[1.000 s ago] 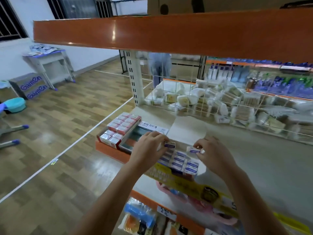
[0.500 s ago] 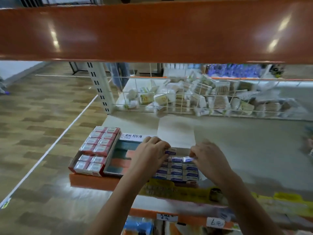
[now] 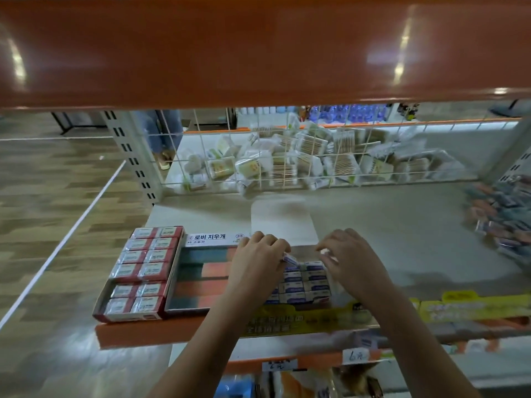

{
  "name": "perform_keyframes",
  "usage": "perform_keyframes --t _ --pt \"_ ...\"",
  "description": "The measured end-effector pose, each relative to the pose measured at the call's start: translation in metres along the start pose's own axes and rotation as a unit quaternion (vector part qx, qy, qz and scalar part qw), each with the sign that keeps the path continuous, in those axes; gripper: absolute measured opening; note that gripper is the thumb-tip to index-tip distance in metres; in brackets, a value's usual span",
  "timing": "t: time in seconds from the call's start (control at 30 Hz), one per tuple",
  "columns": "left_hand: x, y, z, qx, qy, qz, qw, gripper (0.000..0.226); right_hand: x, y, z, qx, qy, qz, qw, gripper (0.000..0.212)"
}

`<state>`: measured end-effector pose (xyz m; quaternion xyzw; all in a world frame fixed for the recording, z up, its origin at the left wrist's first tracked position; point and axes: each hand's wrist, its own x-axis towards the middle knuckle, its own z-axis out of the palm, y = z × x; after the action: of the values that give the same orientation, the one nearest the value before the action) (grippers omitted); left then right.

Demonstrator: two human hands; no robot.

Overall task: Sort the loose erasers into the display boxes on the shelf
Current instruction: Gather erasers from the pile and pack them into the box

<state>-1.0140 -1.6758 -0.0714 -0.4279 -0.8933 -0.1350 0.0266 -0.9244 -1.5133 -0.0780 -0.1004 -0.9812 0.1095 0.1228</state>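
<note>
Two small white blue-labelled erasers are pinched, one [image 3: 290, 258] by left hand [image 3: 260, 264], one [image 3: 326, 252] by right hand [image 3: 352, 261], above blue-eraser display box [image 3: 304, 284]; best seated flat, labels aligned, in the back row.

We are settling erasers into the box

Our left hand [image 3: 258, 264] is tipping its eraser [image 3: 290, 259] down toward the rows, while our right hand [image 3: 352, 261] is lowering its eraser [image 3: 326, 252] at the back of the display box [image 3: 301, 285].
</note>
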Motion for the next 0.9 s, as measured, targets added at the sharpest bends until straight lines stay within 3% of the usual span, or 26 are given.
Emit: perform_keyframes --t 0.13,0.3,0.9 --pt "0.01 0.01 0.005 0.02 0.008 0.038 0.999 0.026 -0.01 0.004 -0.007 0.04 0.047 0.095 0.994 0.026" --pt "0.018 0.02 0.012 0.052 0.004 0.063 0.997 0.022 -0.014 0.002 -0.004 0.079 -0.001 0.167 0.983 0.031" --pt "0.031 0.011 0.003 0.11 -0.065 0.144 0.981 0.026 -0.014 0.002 0.003 0.098 -0.019 0.184 0.978 0.033"
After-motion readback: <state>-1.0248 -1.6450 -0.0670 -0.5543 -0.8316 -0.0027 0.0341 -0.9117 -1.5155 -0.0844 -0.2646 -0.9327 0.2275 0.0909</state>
